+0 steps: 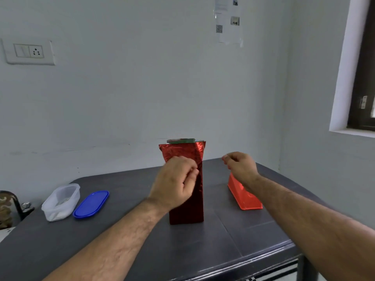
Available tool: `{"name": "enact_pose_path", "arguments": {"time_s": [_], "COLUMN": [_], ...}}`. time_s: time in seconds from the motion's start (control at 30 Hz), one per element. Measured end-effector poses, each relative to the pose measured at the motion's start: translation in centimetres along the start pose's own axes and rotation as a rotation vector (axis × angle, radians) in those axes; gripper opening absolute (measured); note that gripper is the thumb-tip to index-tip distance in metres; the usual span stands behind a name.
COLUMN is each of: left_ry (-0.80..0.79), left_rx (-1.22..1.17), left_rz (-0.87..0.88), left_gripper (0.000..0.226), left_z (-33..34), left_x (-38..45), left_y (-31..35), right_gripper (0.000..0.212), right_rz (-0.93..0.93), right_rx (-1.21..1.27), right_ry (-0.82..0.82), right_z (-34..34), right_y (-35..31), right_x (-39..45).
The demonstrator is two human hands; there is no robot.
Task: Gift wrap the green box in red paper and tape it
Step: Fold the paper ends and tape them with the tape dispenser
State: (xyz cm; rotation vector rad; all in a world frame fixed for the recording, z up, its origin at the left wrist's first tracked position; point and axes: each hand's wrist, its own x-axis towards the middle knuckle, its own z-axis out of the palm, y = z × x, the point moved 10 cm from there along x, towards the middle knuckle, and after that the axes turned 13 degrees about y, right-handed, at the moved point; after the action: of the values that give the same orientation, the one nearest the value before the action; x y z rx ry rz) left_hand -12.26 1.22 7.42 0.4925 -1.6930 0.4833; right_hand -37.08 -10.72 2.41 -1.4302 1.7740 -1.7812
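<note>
The green box point(180, 141) stands upright at the middle of the table, and only its top edge shows above the red paper point(187, 207) wrapped round it. The paper's top end stands open and crumpled. My left hand point(174, 181) is in front of the box's upper half, with its curled fingers and thumb pinching the paper at the vertical seam. My right hand point(239, 167) hovers to the right of the box, apart from it. Its thumb and fingertips are pinched together, and nothing shows between them.
An orange tape dispenser point(246, 197) lies on the dark table point(203, 250) under my right wrist. A clear plastic container point(60, 201) and its blue lid point(91, 203) sit at the left. The wall runs close behind the table.
</note>
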Motion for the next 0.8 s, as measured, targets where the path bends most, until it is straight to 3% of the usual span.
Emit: {"name": "enact_pose_path", "arguments": {"time_s": [0.07,0.13,0.2,0.27,0.4,0.5,0.6,0.8], "left_ry": [-0.119,-0.218,-0.306,-0.356,-0.364,-0.32,-0.228,-0.16], "left_rx": [-0.025,-0.056,-0.082,-0.126,-0.191,-0.262,-0.405,-0.462], "left_rz": [0.106,0.107,-0.009,-0.243,-0.721,-0.938,-1.03,-1.03], "left_gripper": [0.002,0.005,0.009,0.014,0.024,0.024,0.013,0.012], "left_z": [3.6,7.3,10.8,14.5,21.6,25.1,27.0,27.7], "left_x": [-0.8,-1.8,-3.0,-4.6,-8.8,-11.5,-13.0,-14.2], "left_y": [2.4,3.6,3.8,2.7,-0.5,-2.0,-2.1,-2.5], "right_gripper": [0.018,0.024,0.029,0.03,0.03,0.018,0.009,0.024], "right_rz": [0.007,0.054,0.134,0.219,0.363,0.496,0.67,0.784], "right_rx": [-0.172,-0.364,-0.504,-0.569,-0.507,-0.357,-0.294,-0.264], "right_ry": [0.041,0.052,0.068,0.061,0.042,0.021,-0.024,-0.039], "right_z": [-2.2,-4.0,-5.7,-6.7,-6.4,-5.2,-4.8,-4.6], "right_y": [2.2,4.7,6.8,8.5,11.1,12.4,13.6,14.9], "right_x": [0.6,1.2,1.8,2.1,2.5,2.9,2.9,2.5]}}
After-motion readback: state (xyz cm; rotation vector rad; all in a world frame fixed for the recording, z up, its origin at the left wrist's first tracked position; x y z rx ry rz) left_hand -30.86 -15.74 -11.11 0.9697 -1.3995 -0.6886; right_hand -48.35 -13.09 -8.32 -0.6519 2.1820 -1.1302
